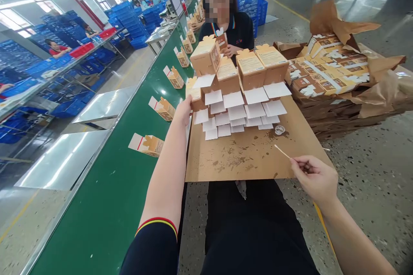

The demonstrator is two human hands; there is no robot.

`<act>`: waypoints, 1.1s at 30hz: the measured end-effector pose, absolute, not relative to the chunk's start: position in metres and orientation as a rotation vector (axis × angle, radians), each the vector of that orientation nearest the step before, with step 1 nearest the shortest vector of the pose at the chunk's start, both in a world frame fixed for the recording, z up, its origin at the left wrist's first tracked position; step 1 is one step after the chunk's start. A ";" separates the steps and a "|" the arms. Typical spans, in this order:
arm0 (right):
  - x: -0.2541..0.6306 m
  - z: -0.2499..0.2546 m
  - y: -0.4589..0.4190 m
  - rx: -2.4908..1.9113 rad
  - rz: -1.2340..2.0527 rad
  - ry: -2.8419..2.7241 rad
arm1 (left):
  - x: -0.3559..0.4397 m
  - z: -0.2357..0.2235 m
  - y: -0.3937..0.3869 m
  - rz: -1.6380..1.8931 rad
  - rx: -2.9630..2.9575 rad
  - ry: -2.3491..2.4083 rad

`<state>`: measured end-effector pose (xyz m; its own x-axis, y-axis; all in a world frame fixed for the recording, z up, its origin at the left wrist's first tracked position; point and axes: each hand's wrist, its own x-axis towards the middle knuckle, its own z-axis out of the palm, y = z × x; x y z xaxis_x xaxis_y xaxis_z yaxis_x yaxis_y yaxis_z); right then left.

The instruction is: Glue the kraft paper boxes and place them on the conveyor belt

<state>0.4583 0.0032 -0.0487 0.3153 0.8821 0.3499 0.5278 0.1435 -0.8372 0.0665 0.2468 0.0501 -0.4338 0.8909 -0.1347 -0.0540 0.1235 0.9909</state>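
Note:
My left hand (184,111) grips a small brown carton (195,99) at the left end of a stacked row of folded cartons (238,94) with white flaps hanging open. The stack rests on a brown cardboard sheet (245,154) across my lap. My right hand (316,176) pinches a thin wooden stick (282,151) over the sheet's right side. A small clear glue cap (279,129) sits just beyond the stick's tip.
A green conveyor belt (122,180) runs along the left with several assembled cartons (146,144) on it. A person in a dark shirt (226,30) sits behind the stack. Flat carton blanks on brown paper (332,73) lie at right. Blue crates (129,21) fill the background.

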 end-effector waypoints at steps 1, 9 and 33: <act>0.465 -0.047 0.007 -1.547 0.373 -1.337 | 0.063 0.047 0.236 1.480 0.817 1.536; 0.498 -0.019 0.075 -1.907 0.330 -1.602 | 0.050 -0.003 0.085 1.654 0.710 1.092; 0.363 -0.075 -0.004 -1.211 0.840 -1.875 | 0.102 -0.072 0.021 1.339 0.777 1.391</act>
